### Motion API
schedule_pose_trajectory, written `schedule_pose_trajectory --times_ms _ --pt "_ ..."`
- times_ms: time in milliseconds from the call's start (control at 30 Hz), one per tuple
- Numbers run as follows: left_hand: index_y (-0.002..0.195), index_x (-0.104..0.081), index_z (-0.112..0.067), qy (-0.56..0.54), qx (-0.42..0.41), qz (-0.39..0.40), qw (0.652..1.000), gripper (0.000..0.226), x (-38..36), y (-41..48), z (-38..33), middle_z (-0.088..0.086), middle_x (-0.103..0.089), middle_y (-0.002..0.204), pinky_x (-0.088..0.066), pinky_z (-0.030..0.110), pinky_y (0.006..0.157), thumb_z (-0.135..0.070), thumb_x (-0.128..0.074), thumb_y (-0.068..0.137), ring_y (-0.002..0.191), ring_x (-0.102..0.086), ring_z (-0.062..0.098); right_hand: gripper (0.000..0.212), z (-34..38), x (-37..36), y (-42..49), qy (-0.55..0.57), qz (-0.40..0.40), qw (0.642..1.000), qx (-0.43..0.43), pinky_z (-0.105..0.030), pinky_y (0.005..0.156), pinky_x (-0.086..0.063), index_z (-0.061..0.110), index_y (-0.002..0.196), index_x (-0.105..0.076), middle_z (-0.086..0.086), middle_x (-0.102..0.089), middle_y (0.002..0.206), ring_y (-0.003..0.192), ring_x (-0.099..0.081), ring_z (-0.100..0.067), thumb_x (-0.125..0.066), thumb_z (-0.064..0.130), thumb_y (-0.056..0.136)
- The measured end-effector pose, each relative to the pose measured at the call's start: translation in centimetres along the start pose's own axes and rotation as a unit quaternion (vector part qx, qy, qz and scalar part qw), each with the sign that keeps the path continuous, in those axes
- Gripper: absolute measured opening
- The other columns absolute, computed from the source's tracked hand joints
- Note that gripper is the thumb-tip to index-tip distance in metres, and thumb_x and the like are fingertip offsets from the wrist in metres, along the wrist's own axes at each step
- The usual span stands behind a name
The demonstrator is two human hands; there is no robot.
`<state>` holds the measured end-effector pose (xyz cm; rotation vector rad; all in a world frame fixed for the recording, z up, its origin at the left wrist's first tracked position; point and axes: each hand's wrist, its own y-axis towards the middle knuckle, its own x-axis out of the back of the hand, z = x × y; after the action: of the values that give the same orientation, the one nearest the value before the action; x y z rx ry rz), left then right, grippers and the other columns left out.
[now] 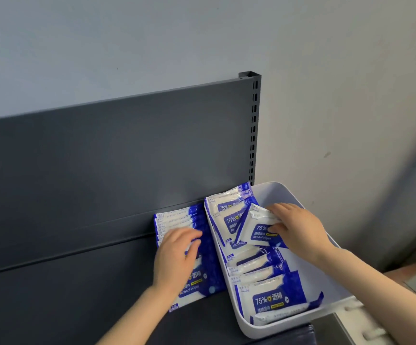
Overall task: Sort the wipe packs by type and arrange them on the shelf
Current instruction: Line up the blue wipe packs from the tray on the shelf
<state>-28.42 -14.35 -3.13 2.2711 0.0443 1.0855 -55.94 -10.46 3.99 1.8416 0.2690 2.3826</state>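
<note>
Task status, as judged, is partly complete: one overlapped row of wipe packs (177, 220) lies on the shelf (77, 295) under the relaxed, flat left hand (177, 255), the right hand (299, 230) pinches one pack (256, 232) inside the white bin (326, 270), and many packs in the bin (266, 295) await transfer.

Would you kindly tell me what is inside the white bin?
The bin holds blue-and-white alcohol wipe packs, overlapping in a row; the right hand pinches one pack above them. The bin floor under them is covered.

Bare left grip (175, 257), bare right grip (301, 232), bare forearms (376, 282).
</note>
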Motion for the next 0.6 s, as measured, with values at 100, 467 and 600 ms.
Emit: schedule_pose_trajectory --times_ms 100,467,600 --pt "0.111 -0.068 -0.020 -0.001 -0.012 0.000 1.000 0.023 0.6 5.0 -3.7 -0.009 -0.065 0.110 -0.033 0.012 0.091 -0.014 -0.064 0.089 0.106 -0.051 0.004 0.031 -0.7 0.5 -0.6 0.014 -0.001 1.000 -0.008 -0.017 0.071 -0.029 0.024 0.123 -0.052 0.011 -0.059 0.125 0.114 -0.052 -0.011 -0.053 0.033 0.093" --pt "0.132 -0.039 -0.018 0.286 -0.016 0.301 0.910 0.086 -5.9 11.3 -8.1 0.004 -0.047 0.133 -0.040 0.038 0.100 -0.053 -0.080 0.065 0.121 -0.045 0.024 0.025 -3.1 1.3 -3.9 0.044 -0.027 0.999 -0.004 -0.021 0.071 -0.038 0.023 0.115 -0.060 0.010 -0.065 0.114 0.103 -0.059 -0.013 -0.058 0.029 0.090" --pt "0.124 -0.045 -0.017 0.254 0.028 0.316 0.914 0.080 -6.2 11.3 -8.7 0.005 -0.048 0.128 -0.046 0.038 0.090 -0.050 -0.085 0.062 0.117 -0.049 0.023 0.022 -4.0 1.3 -4.8 0.046 -0.030 0.998 0.000 -0.022 0.066 -0.036 0.022 0.108 -0.063 0.008 -0.068 0.106 0.095 -0.062 -0.017 -0.064 0.021 0.086"
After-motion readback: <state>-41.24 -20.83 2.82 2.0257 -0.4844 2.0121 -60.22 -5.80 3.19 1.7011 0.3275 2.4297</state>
